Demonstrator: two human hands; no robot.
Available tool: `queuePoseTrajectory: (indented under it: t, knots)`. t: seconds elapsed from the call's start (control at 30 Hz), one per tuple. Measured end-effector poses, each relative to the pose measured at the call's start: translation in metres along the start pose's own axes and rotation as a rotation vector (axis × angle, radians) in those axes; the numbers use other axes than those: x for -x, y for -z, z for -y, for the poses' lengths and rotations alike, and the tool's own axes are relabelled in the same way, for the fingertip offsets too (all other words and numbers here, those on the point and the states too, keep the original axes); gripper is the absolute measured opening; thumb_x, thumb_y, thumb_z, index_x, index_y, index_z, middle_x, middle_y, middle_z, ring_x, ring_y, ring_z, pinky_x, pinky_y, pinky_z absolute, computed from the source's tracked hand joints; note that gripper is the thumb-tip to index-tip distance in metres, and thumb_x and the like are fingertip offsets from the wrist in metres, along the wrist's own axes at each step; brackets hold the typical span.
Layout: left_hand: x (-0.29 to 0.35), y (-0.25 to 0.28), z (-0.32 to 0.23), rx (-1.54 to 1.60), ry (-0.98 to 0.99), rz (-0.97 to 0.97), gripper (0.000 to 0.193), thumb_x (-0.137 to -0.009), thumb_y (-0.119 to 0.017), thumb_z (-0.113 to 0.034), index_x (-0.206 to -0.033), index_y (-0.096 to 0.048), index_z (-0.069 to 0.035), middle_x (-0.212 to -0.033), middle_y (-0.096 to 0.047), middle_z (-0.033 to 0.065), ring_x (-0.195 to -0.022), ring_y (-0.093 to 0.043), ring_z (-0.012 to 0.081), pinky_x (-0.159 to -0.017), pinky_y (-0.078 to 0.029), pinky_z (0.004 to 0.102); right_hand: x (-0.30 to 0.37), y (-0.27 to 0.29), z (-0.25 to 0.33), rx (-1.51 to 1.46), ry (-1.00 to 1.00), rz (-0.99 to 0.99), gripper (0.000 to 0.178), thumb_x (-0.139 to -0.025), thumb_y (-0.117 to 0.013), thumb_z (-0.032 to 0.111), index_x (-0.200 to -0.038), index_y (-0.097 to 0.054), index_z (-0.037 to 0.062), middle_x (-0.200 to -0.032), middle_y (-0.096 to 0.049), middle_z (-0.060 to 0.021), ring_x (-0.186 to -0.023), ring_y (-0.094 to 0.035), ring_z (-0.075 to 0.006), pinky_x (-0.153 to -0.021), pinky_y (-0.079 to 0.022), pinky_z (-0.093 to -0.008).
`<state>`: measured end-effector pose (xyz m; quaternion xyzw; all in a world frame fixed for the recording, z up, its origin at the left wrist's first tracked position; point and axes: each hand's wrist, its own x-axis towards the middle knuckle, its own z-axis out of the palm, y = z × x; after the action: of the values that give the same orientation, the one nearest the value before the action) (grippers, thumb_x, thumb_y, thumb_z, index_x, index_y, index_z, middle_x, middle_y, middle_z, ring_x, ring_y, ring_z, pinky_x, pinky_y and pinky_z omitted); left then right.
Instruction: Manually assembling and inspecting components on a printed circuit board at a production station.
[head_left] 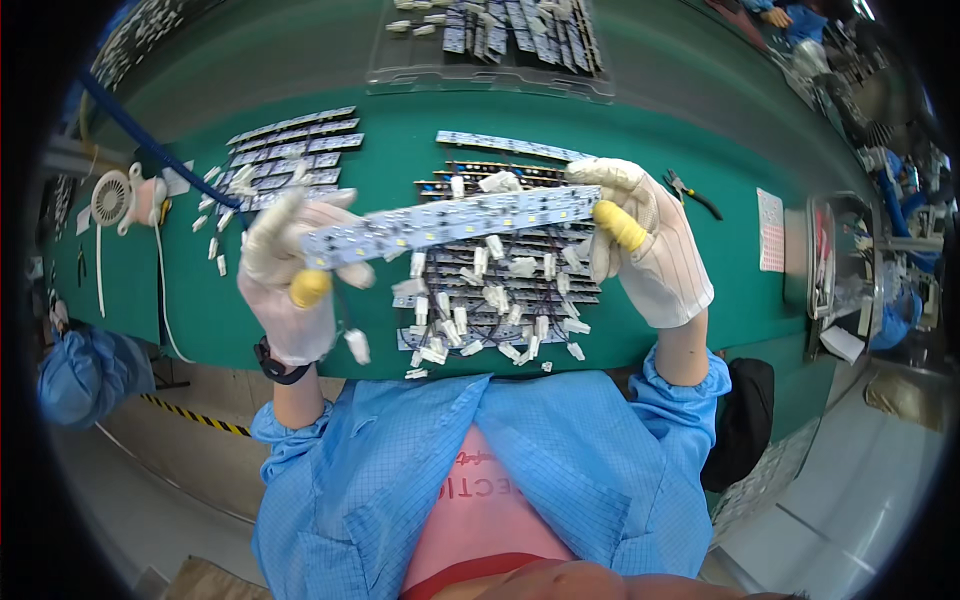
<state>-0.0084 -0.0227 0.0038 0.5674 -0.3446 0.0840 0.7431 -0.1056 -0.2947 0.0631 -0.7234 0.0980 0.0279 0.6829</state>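
Between my two gloved hands I hold up a long white LED circuit board strip (450, 222), its left end a little lower than its right. My left hand (300, 255) grips the left end, with a yellow finger cot on the thumb. My right hand (630, 225) pinches the right end, also with a yellow cot. A white connector (356, 346) hangs by a dark wire below my left hand. Behind and under the strip lies a pile of LED strips (520, 325) with many white connectors. One more LED strip (510, 147) lies just beyond the pile.
More strips (300, 143) lie in a fanned stack at left. A clear tray (490, 78) of strips stands at the far side. Pliers (692, 194) and a label sheet (770, 230) lie at right, a small fan (125, 200) at left. A blue hose (150, 140) crosses the upper left.
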Motion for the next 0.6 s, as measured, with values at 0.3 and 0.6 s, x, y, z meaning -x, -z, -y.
queuePoseTrajectory:
  t: [0.3, 0.6]
  knots:
    - [0.005, 0.010, -0.003, -0.639, 0.368, 0.053, 0.027, -0.077, -0.052, 0.003, -0.103, -0.059, 0.003, -0.088, -0.068, 0.0107, -0.067, -0.064, 0.0173, -0.070, -0.050, 0.0287, -0.002, 0.020, -0.025, -0.006, 0.020, -0.037, 0.034, -0.092, -0.059, 0.033, -0.103, -0.054, 0.0012, -0.063, -0.059, -0.0043, -0.047, -0.051, -0.0093, -0.045, -0.043, -0.0216]
    - [0.014, 0.026, 0.026, -0.554, 0.470, -0.201, 0.024, -0.085, -0.053, -0.006, -0.105, -0.062, 0.002, -0.090, -0.064, 0.0093, -0.076, -0.058, 0.0151, -0.070, -0.045, 0.0286, 0.011, 0.004, -0.007, -0.292, -0.021, 0.036, 0.029, -0.090, -0.059, 0.027, -0.101, -0.054, 0.0007, -0.067, -0.061, -0.0064, -0.044, -0.054, -0.0101, -0.040, -0.039, -0.0189]
